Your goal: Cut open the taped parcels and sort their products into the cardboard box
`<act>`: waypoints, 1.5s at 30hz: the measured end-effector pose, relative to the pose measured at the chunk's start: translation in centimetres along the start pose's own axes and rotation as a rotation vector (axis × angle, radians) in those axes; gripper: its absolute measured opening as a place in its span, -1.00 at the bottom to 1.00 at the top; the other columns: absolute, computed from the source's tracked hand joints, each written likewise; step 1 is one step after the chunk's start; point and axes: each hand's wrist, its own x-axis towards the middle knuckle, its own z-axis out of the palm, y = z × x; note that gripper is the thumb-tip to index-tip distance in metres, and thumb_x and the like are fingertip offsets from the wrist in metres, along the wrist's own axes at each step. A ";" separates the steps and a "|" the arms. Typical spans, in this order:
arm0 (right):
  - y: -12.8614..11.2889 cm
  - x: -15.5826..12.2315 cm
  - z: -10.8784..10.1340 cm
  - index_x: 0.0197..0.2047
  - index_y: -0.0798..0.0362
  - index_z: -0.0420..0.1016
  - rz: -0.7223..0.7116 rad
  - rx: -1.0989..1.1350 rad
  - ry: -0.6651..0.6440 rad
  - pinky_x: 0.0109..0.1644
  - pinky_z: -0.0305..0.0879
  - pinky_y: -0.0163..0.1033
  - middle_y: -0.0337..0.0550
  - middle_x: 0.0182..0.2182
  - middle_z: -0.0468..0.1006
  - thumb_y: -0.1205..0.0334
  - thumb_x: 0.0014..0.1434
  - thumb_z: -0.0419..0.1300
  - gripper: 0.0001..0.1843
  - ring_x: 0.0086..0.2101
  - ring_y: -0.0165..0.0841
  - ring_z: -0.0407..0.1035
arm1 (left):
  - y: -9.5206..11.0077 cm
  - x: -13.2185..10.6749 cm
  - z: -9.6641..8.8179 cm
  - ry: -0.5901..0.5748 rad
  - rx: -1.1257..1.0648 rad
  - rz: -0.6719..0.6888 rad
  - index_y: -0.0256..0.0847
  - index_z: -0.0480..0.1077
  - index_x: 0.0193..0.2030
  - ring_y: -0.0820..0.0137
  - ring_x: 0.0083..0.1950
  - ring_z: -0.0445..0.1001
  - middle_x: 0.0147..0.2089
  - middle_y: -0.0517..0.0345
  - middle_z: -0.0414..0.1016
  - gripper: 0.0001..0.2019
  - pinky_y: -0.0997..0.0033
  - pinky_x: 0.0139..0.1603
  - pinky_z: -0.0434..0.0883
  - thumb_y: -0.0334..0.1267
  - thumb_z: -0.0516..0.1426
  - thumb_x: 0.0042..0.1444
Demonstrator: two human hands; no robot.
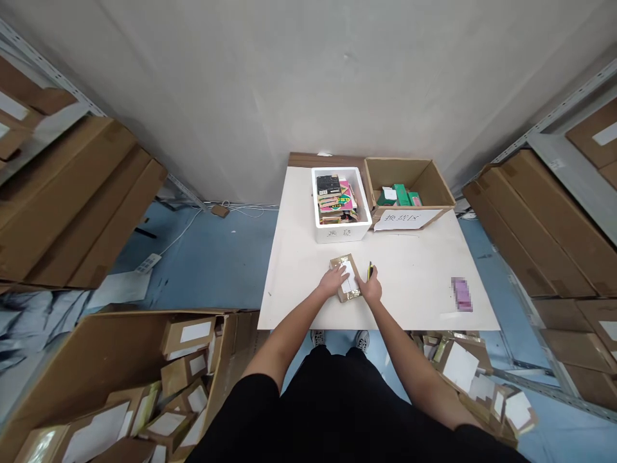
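Note:
A small brown cardboard parcel (pixel 346 283) with a white label and shiny tape lies on the table near its front edge. My left hand (pixel 333 281) grips its left side, the fingers resting on the label. My right hand (pixel 371 287) is closed around a slim yellow and black utility knife (pixel 369 271), which points up and away from me. The thumb of that hand touches the parcel's right side. Whether the blade is out is too small to tell.
On the white table (pixel 299 270) a white foam box (pixel 341 233) holds several small packages. Beside it a cardboard box (pixel 409 215) contains green boxes. A blurred purple item (pixel 462 294) lies to the right. A large carton (pixel 120 313) of parcels stands left; more parcels (pixel 460 366) are at lower right.

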 end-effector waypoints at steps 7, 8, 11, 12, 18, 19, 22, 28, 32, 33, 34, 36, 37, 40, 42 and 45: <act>3.3 -0.9 1.4 0.63 0.12 -0.18 0.145 0.005 -0.101 0.06 0.49 -0.09 0.24 0.20 0.59 -0.24 0.35 0.22 0.07 0.13 -0.02 0.58 | 0.2 1.9 2.6 -0.062 -0.020 0.038 0.10 0.21 0.58 -0.10 0.66 -0.03 0.69 -0.02 -0.02 -0.14 -0.19 0.57 0.07 -0.14 0.37 0.15; 2.8 0.0 1.1 0.63 0.13 -0.19 0.145 0.019 -0.081 0.06 0.50 -0.10 0.26 0.21 0.59 -0.22 0.33 0.25 0.09 0.13 -0.02 0.58 | 1.0 1.6 3.5 -0.041 -0.018 -0.051 0.07 0.18 0.60 -0.16 0.66 -0.04 0.70 -0.05 -0.05 -0.14 -0.25 0.55 0.08 -0.10 0.35 0.19; 0.6 3.0 -0.3 0.63 0.09 -0.19 0.086 -0.012 -0.008 0.12 0.47 -0.10 0.19 0.16 0.63 -0.11 0.28 0.35 0.12 0.13 -0.02 0.57 | 3.8 0.5 6.1 0.019 -0.055 -0.334 -0.04 0.09 0.65 -0.29 0.63 -0.02 0.70 -0.18 -0.10 -0.18 -0.38 0.50 0.14 -0.02 0.24 0.31; 0.0 3.8 -0.9 0.64 0.09 -0.21 0.060 -0.027 -0.012 0.11 0.47 -0.11 0.17 0.12 0.65 -0.08 0.26 0.38 0.15 0.11 -0.02 0.58 | 4.6 0.2 6.6 0.023 -0.071 -0.390 -0.07 0.08 0.65 -0.30 0.62 0.00 0.69 -0.22 -0.09 -0.20 -0.40 0.49 0.15 -0.02 0.20 0.34; 1.0 3.7 -3.3 0.67 0.04 -0.21 -0.115 0.121 -0.050 -0.07 0.49 -0.24 0.00 -0.03 0.69 0.04 0.55 -0.07 -0.24 -0.21 -0.23 0.63 | 4.8 -0.3 6.3 0.063 -0.056 -0.379 -0.01 0.22 0.59 -0.18 0.65 -0.01 0.62 -0.17 0.17 -0.41 -0.48 0.52 0.06 -0.13 0.03 0.46; 1.9 2.9 -3.5 0.67 0.02 -0.20 -0.119 0.133 -0.086 -0.10 0.49 -0.26 -0.05 -0.09 0.70 0.08 0.57 -0.13 -0.28 -0.30 -0.28 0.62 | 4.5 -0.3 6.0 0.063 -0.055 -0.364 -0.02 0.24 0.58 -0.16 0.67 -0.04 0.62 -0.17 0.18 -0.43 -0.46 0.54 0.04 -0.13 0.03 0.47; 4.0 0.3 -3.6 0.66 -0.05 -0.14 -0.132 0.082 -0.188 -0.13 0.50 -0.27 -0.14 -0.19 0.70 0.15 0.57 -0.13 -0.32 -0.45 -0.34 0.56 | 3.9 -0.4 5.7 0.064 -0.061 -0.343 -0.04 0.26 0.57 -0.15 0.68 -0.07 0.62 -0.20 0.15 -0.45 -0.44 0.55 0.04 -0.12 0.01 0.49; 4.0 -1.8 -2.8 0.62 -0.09 0.01 -0.179 -0.116 -0.228 0.01 0.46 -0.21 0.00 0.01 0.70 0.25 0.54 -0.06 -0.35 -0.11 -0.19 0.64 | 4.1 -0.5 6.4 0.085 -0.022 -0.343 0.07 0.23 0.58 -0.18 0.67 -0.04 0.61 -0.19 0.18 -0.45 -0.55 0.50 0.04 -0.13 0.02 0.49; 2.4 -1.6 -1.8 0.62 -0.01 0.02 -0.178 -0.288 -0.222 0.10 0.43 -0.13 0.16 0.07 0.67 0.35 0.48 -0.01 -0.30 0.06 -0.07 0.59 | 4.0 -0.4 6.3 0.079 -0.023 -0.358 0.03 0.29 0.55 -0.19 0.66 -0.03 0.61 -0.21 0.19 -0.47 -0.53 0.50 0.07 -0.14 0.04 0.48; 1.9 -1.6 -1.5 0.62 0.01 0.00 -0.170 -0.320 -0.228 0.11 0.43 -0.11 0.20 0.08 0.66 0.37 0.46 0.02 -0.27 0.08 -0.06 0.58 | 4.0 -0.4 6.2 0.079 -0.022 -0.363 0.03 0.30 0.54 -0.18 0.66 -0.02 0.60 -0.20 0.20 -0.48 -0.51 0.50 0.09 -0.14 0.04 0.48; 1.4 -1.6 -1.4 0.63 0.03 -0.02 -0.160 -0.343 -0.236 0.12 0.43 -0.09 0.23 0.09 0.65 0.39 0.44 0.04 -0.25 0.10 -0.05 0.57 | 4.0 -0.4 6.1 0.080 -0.021 -0.365 0.03 0.32 0.53 -0.17 0.66 -0.01 0.60 -0.19 0.21 -0.49 -0.49 0.50 0.10 -0.14 0.04 0.48; 0.3 -1.6 -1.5 0.62 0.04 -0.01 -0.141 -0.359 -0.254 0.13 0.45 -0.07 0.26 0.11 0.63 0.37 0.42 0.11 -0.23 0.13 -0.04 0.56 | 4.0 -0.4 5.9 0.084 -0.021 -0.366 0.04 0.33 0.52 -0.16 0.66 0.01 0.59 -0.17 0.22 -0.50 -0.45 0.51 0.13 -0.13 0.05 0.49; -0.2 -1.5 -1.7 0.60 0.04 0.02 -0.129 -0.355 -0.269 0.11 0.48 -0.08 0.25 0.10 0.63 0.35 0.42 0.14 -0.24 0.12 -0.05 0.57 | 4.0 -0.5 5.8 0.085 -0.022 -0.365 0.04 0.34 0.51 -0.15 0.65 0.01 0.59 -0.16 0.22 -0.50 -0.43 0.51 0.14 -0.12 0.06 0.49; -1.1 -1.6 -2.7 0.51 0.05 0.16 -0.096 -0.315 -0.335 -0.05 0.56 -0.11 0.23 0.05 0.64 0.30 0.41 0.18 -0.34 -0.06 -0.08 0.66 | 4.0 -0.5 5.6 0.080 -0.015 -0.366 0.07 0.36 0.50 -0.15 0.65 0.04 0.58 -0.15 0.25 -0.52 -0.41 0.49 0.18 -0.11 0.08 0.49; -1.1 -1.9 -3.4 0.46 0.06 0.23 -0.085 -0.284 -0.379 -0.21 0.58 -0.14 0.24 0.02 0.64 0.32 0.41 0.17 -0.41 -0.24 -0.12 0.69 | 4.0 -0.5 5.5 0.073 -0.004 -0.375 0.10 0.37 0.49 -0.14 0.64 0.05 0.57 -0.12 0.26 -0.52 -0.40 0.49 0.20 -0.11 0.09 0.49; 0.2 -2.5 -3.8 0.41 0.05 0.29 -0.077 -0.227 -0.427 -0.35 0.55 -0.17 0.23 0.02 0.65 0.35 0.39 0.15 -0.45 -0.45 -0.21 0.64 | 4.0 -0.5 5.4 0.072 -0.006 -0.385 0.11 0.36 0.50 -0.12 0.65 0.04 0.58 -0.10 0.24 -0.52 -0.36 0.50 0.20 -0.10 0.09 0.48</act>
